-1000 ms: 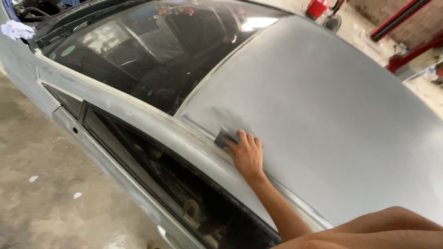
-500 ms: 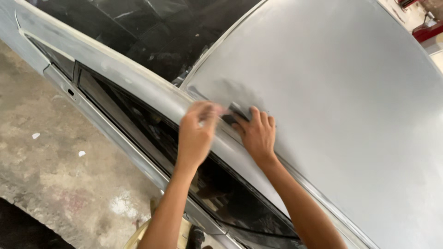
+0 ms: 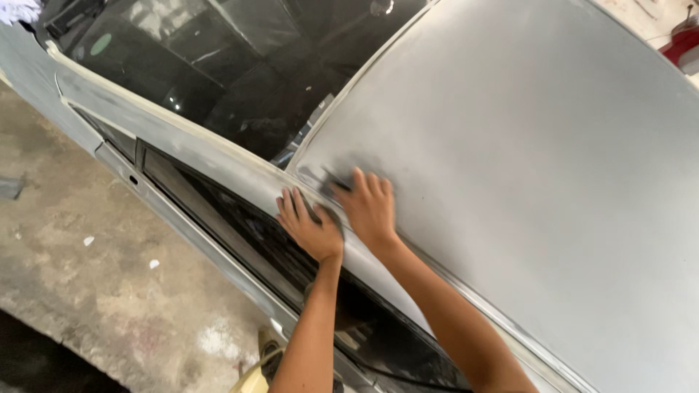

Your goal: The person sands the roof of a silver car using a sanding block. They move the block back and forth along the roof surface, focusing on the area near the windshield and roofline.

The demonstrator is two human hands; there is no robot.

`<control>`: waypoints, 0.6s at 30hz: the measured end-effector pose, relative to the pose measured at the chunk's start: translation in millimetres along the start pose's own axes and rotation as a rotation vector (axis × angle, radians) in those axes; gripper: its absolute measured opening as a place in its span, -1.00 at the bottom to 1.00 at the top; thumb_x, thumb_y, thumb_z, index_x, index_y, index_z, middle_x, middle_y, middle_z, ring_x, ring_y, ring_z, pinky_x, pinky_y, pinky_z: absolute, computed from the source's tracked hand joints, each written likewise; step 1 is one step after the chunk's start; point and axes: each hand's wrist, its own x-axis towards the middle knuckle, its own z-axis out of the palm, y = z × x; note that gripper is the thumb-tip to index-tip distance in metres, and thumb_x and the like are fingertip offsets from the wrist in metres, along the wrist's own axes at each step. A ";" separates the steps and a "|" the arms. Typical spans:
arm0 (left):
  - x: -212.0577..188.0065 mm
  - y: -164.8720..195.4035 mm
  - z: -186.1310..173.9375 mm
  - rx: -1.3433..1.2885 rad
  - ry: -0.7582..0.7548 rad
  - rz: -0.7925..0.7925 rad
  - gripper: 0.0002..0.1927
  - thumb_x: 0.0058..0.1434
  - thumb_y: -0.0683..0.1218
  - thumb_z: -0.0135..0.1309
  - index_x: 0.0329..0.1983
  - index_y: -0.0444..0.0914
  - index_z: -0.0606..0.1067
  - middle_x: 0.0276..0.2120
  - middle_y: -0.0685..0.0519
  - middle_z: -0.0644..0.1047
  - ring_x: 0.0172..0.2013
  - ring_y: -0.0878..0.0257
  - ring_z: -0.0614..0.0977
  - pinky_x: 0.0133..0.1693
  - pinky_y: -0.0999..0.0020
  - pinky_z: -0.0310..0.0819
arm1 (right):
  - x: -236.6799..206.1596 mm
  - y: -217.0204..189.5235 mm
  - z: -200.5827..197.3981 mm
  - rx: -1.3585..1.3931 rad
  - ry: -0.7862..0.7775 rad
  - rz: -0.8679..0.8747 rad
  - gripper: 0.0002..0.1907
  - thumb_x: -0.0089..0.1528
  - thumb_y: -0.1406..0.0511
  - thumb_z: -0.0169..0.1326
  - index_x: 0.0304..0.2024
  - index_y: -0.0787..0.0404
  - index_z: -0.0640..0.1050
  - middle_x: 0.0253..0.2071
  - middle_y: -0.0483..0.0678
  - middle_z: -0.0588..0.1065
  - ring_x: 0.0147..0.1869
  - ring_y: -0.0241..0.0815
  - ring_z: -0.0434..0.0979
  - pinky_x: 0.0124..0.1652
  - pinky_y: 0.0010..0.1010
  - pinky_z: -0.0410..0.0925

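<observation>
A car stands below me with a dull grey sanded roof (image 3: 524,160). My right hand (image 3: 371,209) lies flat near the roof's left front corner and presses a small dark sanding pad (image 3: 336,183), which shows just past the fingertips. A darker rubbed patch surrounds the pad. My left hand (image 3: 309,226) lies palm down right beside it on the grey roof rail (image 3: 218,164) above the door opening. Its fingers are spread and I see nothing in it.
The dark windscreen (image 3: 218,65) lies beyond the hands, and the open side window (image 3: 240,233) below them. A stained concrete floor (image 3: 87,276) is on the left. A white rag (image 3: 18,9) sits at the top left corner, and something red (image 3: 683,45) at the top right.
One second ago only my right hand was on the roof with the pad. My left hand has since come up and settled on the roof rail beside it.
</observation>
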 end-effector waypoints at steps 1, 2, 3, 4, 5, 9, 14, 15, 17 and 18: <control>1.3 0.7 -0.9 0.004 0.007 -0.011 -0.48 0.42 0.00 -0.16 0.38 -0.31 0.39 0.44 -0.13 0.30 0.48 -0.13 0.20 0.46 -0.22 -0.07 | 7.2 -4.2 6.3 0.039 -0.035 0.019 -0.71 0.22 0.10 0.20 0.01 -0.30 0.68 0.02 -0.08 0.40 -0.05 -0.11 0.35 -0.09 -0.22 0.23; 2.2 1.9 -1.9 0.009 0.015 -0.011 -0.47 0.39 -0.01 -0.15 0.37 -0.31 0.40 0.44 -0.12 0.31 0.49 -0.12 0.21 0.46 -0.22 -0.06 | 14.4 -8.1 11.7 0.080 -0.062 0.044 -0.73 0.25 0.10 0.20 0.01 -0.31 0.68 0.03 -0.09 0.40 -0.04 -0.12 0.36 -0.10 -0.22 0.22; 2.9 2.7 -2.4 0.019 0.014 -0.004 -0.47 0.39 -0.01 -0.15 0.36 -0.31 0.41 0.43 -0.13 0.32 0.48 -0.13 0.21 0.45 -0.23 -0.06 | 18.4 -10.1 15.6 0.104 -0.047 0.037 -0.72 0.24 0.10 0.20 0.02 -0.31 0.68 0.02 -0.09 0.40 -0.04 -0.11 0.35 -0.09 -0.22 0.22; 3.4 4.0 -2.8 0.021 0.021 0.000 -0.47 0.38 0.00 -0.14 0.35 -0.31 0.42 0.42 -0.13 0.32 0.47 -0.14 0.22 0.44 -0.24 -0.06 | 22.9 -11.5 18.3 0.120 -0.026 0.021 -0.70 0.23 0.10 0.20 0.03 -0.30 0.68 0.02 -0.08 0.40 -0.03 -0.11 0.35 -0.09 -0.22 0.21; 3.4 4.3 -2.7 0.024 0.023 -0.003 -0.48 0.38 0.00 -0.14 0.35 -0.30 0.43 0.41 -0.14 0.33 0.46 -0.15 0.22 0.44 -0.25 -0.06 | 23.6 -11.3 19.2 0.136 -0.015 0.004 -0.68 0.22 0.10 0.20 0.04 -0.29 0.68 0.02 -0.08 0.39 -0.02 -0.11 0.35 -0.08 -0.22 0.21; 2.2 3.7 -0.9 0.027 0.032 0.035 -0.46 0.41 0.01 -0.18 0.38 -0.30 0.42 0.44 -0.12 0.31 0.48 -0.16 0.21 0.45 -0.24 -0.05 | 19.1 -6.6 15.1 0.076 -0.052 -0.024 -0.66 0.19 0.10 0.19 0.03 -0.29 0.69 0.03 -0.06 0.40 -0.04 -0.08 0.35 -0.10 -0.19 0.21; 0.2 1.0 0.1 0.054 -0.017 -0.033 -0.44 0.43 0.05 -0.22 0.39 -0.30 0.41 0.45 -0.11 0.29 0.49 -0.16 0.19 0.46 -0.24 -0.09 | 18.1 -8.9 23.8 0.158 -0.042 0.058 -0.73 0.24 0.09 0.19 -0.01 -0.31 0.68 0.08 -0.11 0.40 0.05 -0.13 0.37 -0.02 -0.21 0.22; -0.4 1.0 -0.3 0.054 -0.022 -0.033 -0.44 0.43 0.06 -0.22 0.39 -0.30 0.41 0.45 -0.12 0.29 0.49 -0.16 0.19 0.45 -0.24 -0.10 | 18.7 -10.7 27.6 0.160 -0.040 0.065 -0.72 0.23 0.08 0.19 0.00 -0.30 0.68 0.07 -0.10 0.40 0.04 -0.12 0.36 -0.03 -0.20 0.22; -0.5 1.8 -0.5 0.045 -0.022 -0.024 -0.43 0.44 0.06 -0.22 0.40 -0.31 0.40 0.45 -0.14 0.29 0.49 -0.17 0.19 0.45 -0.25 -0.12 | 21.3 -13.7 34.4 0.159 -0.019 0.074 -0.69 0.21 0.08 0.18 0.02 -0.29 0.69 0.06 -0.06 0.39 0.02 -0.10 0.36 -0.05 -0.20 0.22; -0.3 2.6 -0.5 0.050 -0.011 -0.008 -0.43 0.44 0.08 -0.23 0.39 -0.31 0.41 0.45 -0.13 0.29 0.48 -0.17 0.19 0.45 -0.24 -0.11 | 24.1 -15.5 37.3 0.168 -0.020 0.075 -0.68 0.21 0.07 0.19 0.02 -0.28 0.69 0.05 -0.06 0.39 0.00 -0.09 0.35 -0.07 -0.19 0.21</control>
